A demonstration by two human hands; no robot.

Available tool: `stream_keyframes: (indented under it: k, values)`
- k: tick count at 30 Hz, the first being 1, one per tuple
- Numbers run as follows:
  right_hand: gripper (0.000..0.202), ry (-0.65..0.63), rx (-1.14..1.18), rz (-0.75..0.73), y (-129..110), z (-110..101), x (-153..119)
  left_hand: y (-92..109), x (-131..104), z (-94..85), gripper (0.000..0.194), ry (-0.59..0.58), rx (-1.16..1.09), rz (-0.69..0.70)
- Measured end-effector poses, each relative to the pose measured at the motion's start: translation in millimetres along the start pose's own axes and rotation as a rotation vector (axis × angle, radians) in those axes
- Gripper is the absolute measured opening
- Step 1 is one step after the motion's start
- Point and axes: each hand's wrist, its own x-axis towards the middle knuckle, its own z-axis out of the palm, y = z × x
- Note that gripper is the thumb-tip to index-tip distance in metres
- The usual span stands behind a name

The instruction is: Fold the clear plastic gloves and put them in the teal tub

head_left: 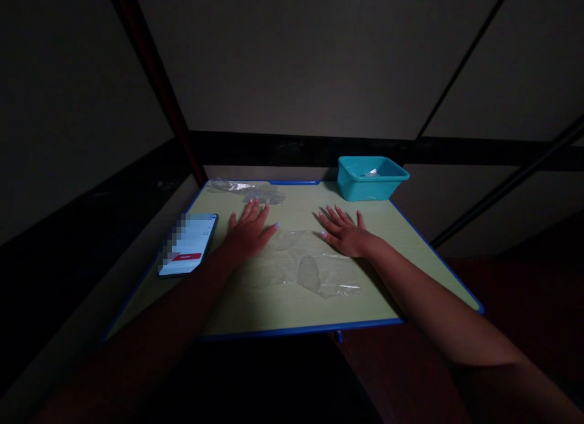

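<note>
A clear plastic bag (292,269) lies spread out and slightly creased on the small table (255,317). My left hand (249,232) rests palm down with its fingers spread, at the upper left of the bag. Its fingertips come close to some crumpled clear plastic (246,191) lying along the back edge; whether they touch it I cannot tell. At the bag's upper right, my right hand (344,232) is also palm down, fingers apart. Neither hand holds anything.
A turquoise plastic basket (371,190) stands at the back right corner, with something shiny and clear inside. On the left edge lies a phone (191,244) with its screen lit. The tabletop has a blue rim, and pale panels (283,65) rise behind it.
</note>
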Motion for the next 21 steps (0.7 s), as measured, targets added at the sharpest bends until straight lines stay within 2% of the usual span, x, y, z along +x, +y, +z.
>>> stream_keyframes:
  k: [5, 10, 12, 15, 18, 21]
  values:
    - [0.062, -0.064, -0.017, 0.067, -3.3, 0.8, 2.3, 0.5, -4.7, 13.9, 0.061, -0.136, 0.079, 0.094]
    - [0.062, -0.050, 0.039, 0.048, 1.9, -10.2, -2.1, 2.4, -2.6, 13.4, 0.065, -0.070, 0.094, 0.017]
    - [0.062, -0.007, 0.040, 0.049, 7.0, -14.1, -3.2, 3.0, -1.1, 10.4, 0.065, -0.026, 0.068, 0.018]
    - [0.060, 0.141, 0.020, 0.078, 15.6, -16.3, -1.2, 2.7, -0.6, 7.2, 0.064, 0.001, 0.004, 0.096]
    - [0.044, 0.298, 0.043, 0.100, 23.6, -16.3, 4.1, 2.5, -2.9, 5.8, 0.061, -0.057, -0.041, 0.240]
    - [0.029, 0.315, 0.093, 0.072, 28.3, -15.8, 8.6, 3.6, -6.5, 5.4, 0.061, -0.146, -0.058, 0.369]
